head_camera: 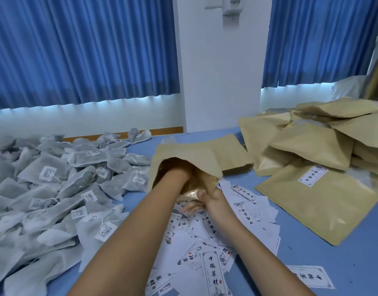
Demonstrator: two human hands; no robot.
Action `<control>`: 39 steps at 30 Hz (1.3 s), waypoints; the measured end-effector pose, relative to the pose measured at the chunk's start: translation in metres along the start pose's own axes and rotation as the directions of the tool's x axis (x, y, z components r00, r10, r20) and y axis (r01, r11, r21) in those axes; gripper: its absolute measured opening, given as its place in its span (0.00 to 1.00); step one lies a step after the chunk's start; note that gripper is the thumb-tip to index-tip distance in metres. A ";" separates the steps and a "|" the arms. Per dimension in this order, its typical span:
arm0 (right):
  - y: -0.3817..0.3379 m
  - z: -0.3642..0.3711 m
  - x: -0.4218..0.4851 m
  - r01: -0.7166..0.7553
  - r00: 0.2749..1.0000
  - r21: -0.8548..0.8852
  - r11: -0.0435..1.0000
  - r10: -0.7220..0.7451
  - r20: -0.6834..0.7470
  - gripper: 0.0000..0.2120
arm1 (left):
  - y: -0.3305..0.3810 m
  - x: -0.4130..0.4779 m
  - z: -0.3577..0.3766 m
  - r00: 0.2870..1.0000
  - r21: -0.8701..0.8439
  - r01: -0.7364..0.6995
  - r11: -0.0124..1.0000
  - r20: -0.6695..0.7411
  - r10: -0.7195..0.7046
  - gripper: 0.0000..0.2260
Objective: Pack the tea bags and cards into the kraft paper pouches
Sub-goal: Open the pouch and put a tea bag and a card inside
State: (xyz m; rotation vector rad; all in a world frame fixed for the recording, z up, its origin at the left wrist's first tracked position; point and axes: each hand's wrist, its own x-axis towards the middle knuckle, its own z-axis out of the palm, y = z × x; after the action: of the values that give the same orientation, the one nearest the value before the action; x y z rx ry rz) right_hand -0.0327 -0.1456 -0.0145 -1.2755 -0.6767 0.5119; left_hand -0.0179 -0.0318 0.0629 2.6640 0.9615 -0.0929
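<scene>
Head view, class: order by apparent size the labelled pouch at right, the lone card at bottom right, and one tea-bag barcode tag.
Largest: labelled pouch.
Then: lone card.
Smallest: barcode tag.
Clear gaps; nearness changes nothing.

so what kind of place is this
Probably a small hand-packing workroom rather than a factory line: a blue table heaped with loose tea bags, printed cards and stacked kraft paper pouches, with blue curtains behind.
</scene>
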 end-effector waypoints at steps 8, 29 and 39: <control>0.007 -0.032 0.025 -0.041 0.893 0.263 0.964 0.153 -0.424 0.12 | 0.003 -0.065 0.007 0.279 0.199 -0.786 0.586 -0.731 0.622 0.08; 0.018 -0.036 0.027 -0.149 0.880 0.178 0.973 0.212 -0.425 0.08 | -0.141 0.045 0.025 0.983 -0.045 0.172 0.984 -0.053 -0.174 0.40; 0.021 -0.033 0.025 -0.135 0.883 0.256 0.957 0.233 -0.407 0.05 | -0.126 0.017 0.034 0.724 -0.486 -0.289 0.825 -0.675 -0.144 0.19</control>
State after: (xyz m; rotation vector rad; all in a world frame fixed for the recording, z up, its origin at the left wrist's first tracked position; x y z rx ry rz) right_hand 0.0089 -0.1462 -0.0352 -1.1927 -0.1164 0.4237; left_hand -0.0828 0.0597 -0.0056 2.1378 0.8653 1.1212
